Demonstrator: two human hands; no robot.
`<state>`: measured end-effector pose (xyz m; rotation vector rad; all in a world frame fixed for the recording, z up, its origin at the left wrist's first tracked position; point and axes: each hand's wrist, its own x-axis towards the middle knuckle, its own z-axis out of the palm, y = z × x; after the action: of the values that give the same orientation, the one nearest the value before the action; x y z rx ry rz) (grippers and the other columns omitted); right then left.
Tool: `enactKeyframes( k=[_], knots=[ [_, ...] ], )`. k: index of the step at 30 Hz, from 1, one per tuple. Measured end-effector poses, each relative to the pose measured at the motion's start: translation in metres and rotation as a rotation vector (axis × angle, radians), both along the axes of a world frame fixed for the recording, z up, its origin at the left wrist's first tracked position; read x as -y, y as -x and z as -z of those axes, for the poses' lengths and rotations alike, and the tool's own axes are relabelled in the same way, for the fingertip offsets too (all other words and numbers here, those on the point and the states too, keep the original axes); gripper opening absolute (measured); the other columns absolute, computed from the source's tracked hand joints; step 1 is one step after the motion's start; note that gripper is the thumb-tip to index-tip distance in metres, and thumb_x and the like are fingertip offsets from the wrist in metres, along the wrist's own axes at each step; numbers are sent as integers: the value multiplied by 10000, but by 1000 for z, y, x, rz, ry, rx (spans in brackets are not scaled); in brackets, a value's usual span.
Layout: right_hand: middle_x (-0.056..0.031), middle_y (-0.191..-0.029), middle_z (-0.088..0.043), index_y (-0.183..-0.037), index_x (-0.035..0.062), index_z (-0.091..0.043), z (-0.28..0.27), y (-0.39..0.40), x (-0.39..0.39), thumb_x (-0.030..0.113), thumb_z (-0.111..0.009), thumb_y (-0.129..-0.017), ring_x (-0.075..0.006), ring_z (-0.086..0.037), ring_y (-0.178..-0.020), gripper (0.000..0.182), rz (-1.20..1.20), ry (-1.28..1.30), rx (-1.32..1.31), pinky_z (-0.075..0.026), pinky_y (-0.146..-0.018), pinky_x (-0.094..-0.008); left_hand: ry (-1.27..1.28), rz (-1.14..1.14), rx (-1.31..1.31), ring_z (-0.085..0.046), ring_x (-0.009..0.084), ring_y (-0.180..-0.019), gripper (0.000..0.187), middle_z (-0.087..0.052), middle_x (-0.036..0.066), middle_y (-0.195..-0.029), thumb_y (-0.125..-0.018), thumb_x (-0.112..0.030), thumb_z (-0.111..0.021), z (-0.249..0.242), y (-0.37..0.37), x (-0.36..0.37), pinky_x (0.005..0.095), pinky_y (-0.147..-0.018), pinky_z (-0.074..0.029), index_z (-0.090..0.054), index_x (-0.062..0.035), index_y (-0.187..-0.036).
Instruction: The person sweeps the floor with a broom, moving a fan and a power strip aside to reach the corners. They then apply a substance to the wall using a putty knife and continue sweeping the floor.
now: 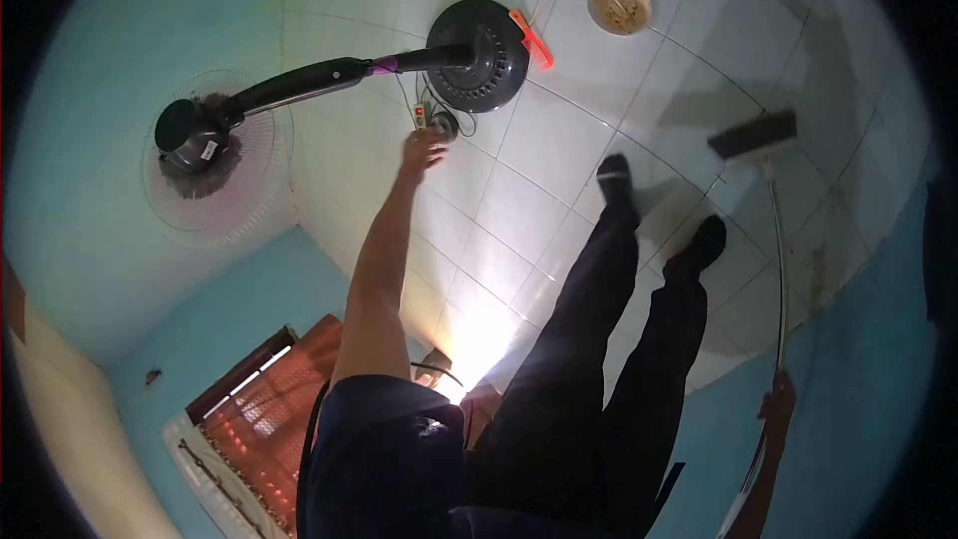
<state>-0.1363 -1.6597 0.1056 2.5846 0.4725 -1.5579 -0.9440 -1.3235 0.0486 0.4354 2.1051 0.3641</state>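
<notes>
My right hand [778, 397] is closed around the pole of a long-handled broom [778, 260]. Its dark brush head [753, 135] rests on the tiles ahead of my feet. On the other side, my left hand [424, 150] reaches out with its fingers loosely apart. Its fingertips are right at a small dark round object [445, 127], which has a paler middle. Just beyond lies a white power strip [420, 115] with a red switch, among thin cables. The black round base of a standing fan [479, 55] is close to that hand.
An orange-red comb [531, 40] lies by the fan base. Farther off, a bowl [619, 6] with brown residue and a stick stands on the tiled floor [559, 140]. Cables trail along the far edge. A bright light [469, 359] glares beside my left arm; blue walls stand at both sides.
</notes>
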Motion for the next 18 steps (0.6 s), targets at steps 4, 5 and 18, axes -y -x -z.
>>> enactKeyframes(
  k=[4,5,18],
  knots=[
    [-15,-558,-450,-1132,-5,-638,-41,-7,32,312,-513,-978,-101,-389,-423,374,19,73,-13,-288,-347,-288,-560,-299,-39,-483,279,-1215,453,-387,59,-1458,-978,-392,-353,-12,140,7,398,-1011,-434,-519,-106,-1287],
    [-15,-558,-450,-1132,-5,-638,-38,-2,40,312,-513,-978,-101,-389,-423,374,22,85,2,-288,-347,-288,-613,-464,142,-294,275,-1364,616,-293,15,-1528,-969,-518,-246,-35,153,-16,405,-1141,-264,-492,-120,-1369],
    [-94,-689,-548,-1364,197,-514,-16,137,-201,115,-529,-957,-111,-374,-612,416,-316,-322,114,-409,-568,-268,-743,-78,-11,-502,139,-1168,493,-590,73,-1241,-867,-349,-688,-19,206,-142,289,-1073,-319,-580,-33,-1231]
  ],
)
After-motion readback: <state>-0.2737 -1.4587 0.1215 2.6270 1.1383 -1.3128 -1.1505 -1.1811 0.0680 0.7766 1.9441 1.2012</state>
